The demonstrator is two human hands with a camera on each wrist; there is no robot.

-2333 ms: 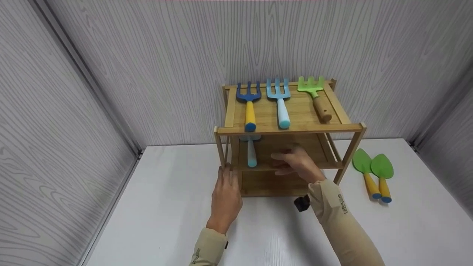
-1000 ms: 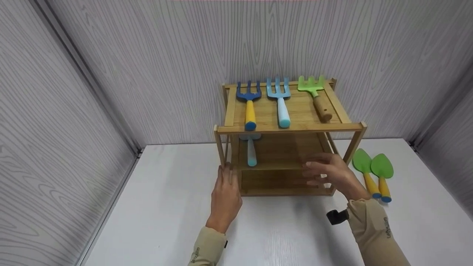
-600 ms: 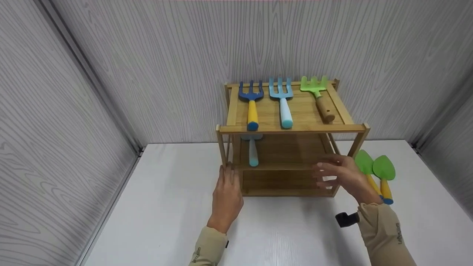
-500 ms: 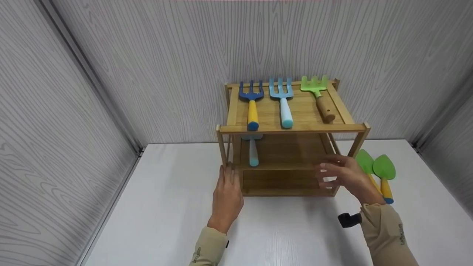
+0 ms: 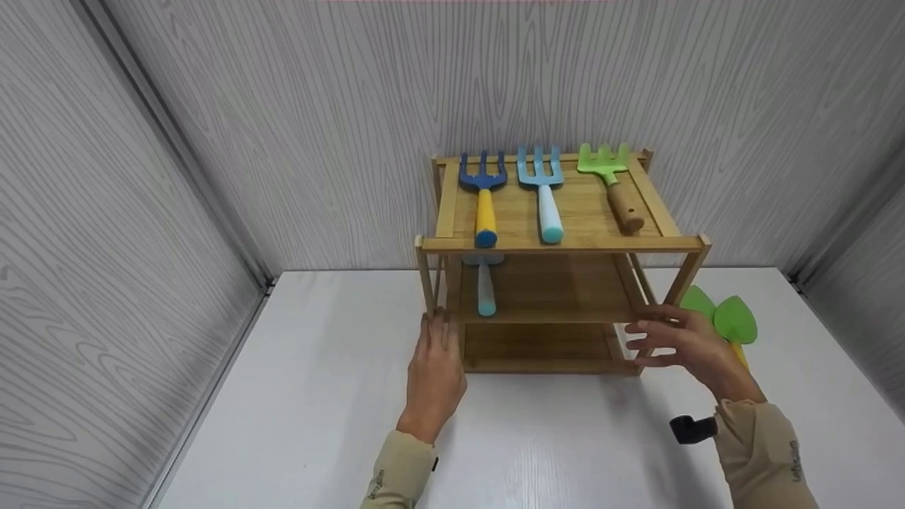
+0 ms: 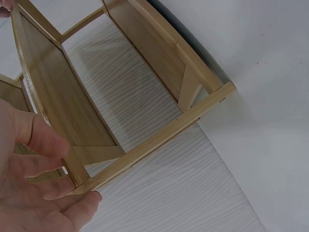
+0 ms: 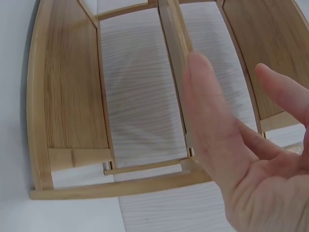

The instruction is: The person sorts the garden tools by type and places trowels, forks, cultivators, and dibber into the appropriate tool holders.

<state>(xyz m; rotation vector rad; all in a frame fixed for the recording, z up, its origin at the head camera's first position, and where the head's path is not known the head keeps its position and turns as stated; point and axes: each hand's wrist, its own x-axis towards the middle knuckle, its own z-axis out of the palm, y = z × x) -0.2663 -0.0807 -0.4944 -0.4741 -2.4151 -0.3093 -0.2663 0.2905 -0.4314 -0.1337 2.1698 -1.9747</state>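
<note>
A three-tier wooden rack point(image 5: 565, 244) stands against the back wall. My left hand point(image 5: 435, 375) holds its left front post at middle-shelf height; in the left wrist view the post lies between my digits point(image 6: 82, 208). Beside the right front post is my right hand point(image 5: 696, 350), fingers loosely spread; the right wrist view shows thumb and fingers apart with nothing between them. On top lie a dark blue hand fork point(image 5: 484, 205), a light blue hand fork point(image 5: 548, 205) and a green hand rake point(image 5: 622, 201). A pale blue tool point(image 5: 486, 290), its head partly hidden, occupies the middle shelf's left side.
Two green trowels point(image 5: 737, 318) with yellow handles lie on the white table point(image 5: 523, 438) right of the rack, partly hidden by my right hand. Wood-grain panels point(image 5: 339, 141) enclose the table at the back and sides.
My right hand has come out of the middle shelf and moved right to the right front post. My left hand has stayed at the left post. The tools have not moved.
</note>
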